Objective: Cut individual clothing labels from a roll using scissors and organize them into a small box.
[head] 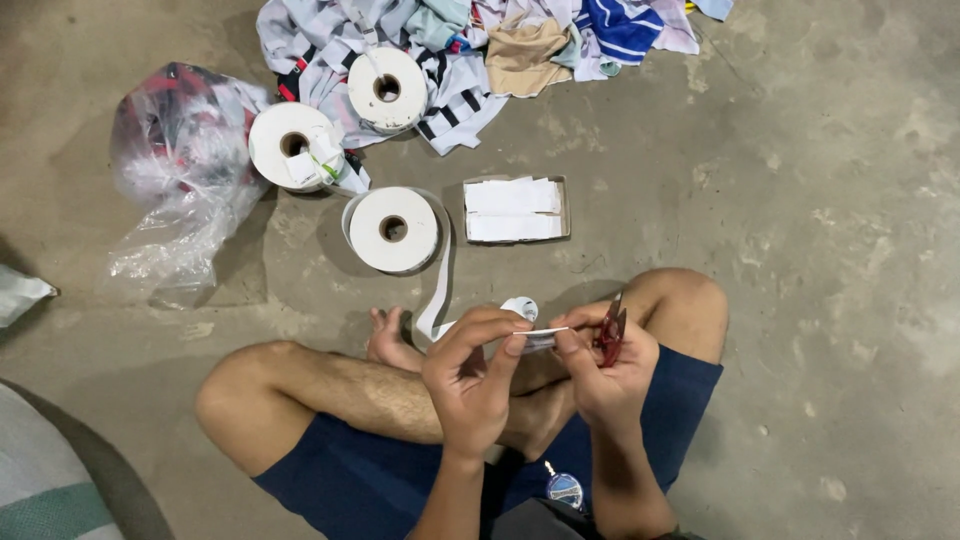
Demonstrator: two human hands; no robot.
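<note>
I sit cross-legged on a concrete floor. My left hand (470,375) and my right hand (598,368) pinch a short white strip (540,332) between them, held flat at its two ends. The right hand also holds small red snips (610,328), blades pointing up. A white tape (437,290) runs from the strip up to the nearest roll (393,230) on the floor in front of my feet. A small cardboard tray (516,210) with stacked white cut strips lies to the right of that roll.
Two more white rolls (293,146) (387,88) lie further back, by a pile of clothes (520,45). A clear plastic bag (175,165) with red contents is at the left. A striped cloth (40,480) fills the bottom-left corner.
</note>
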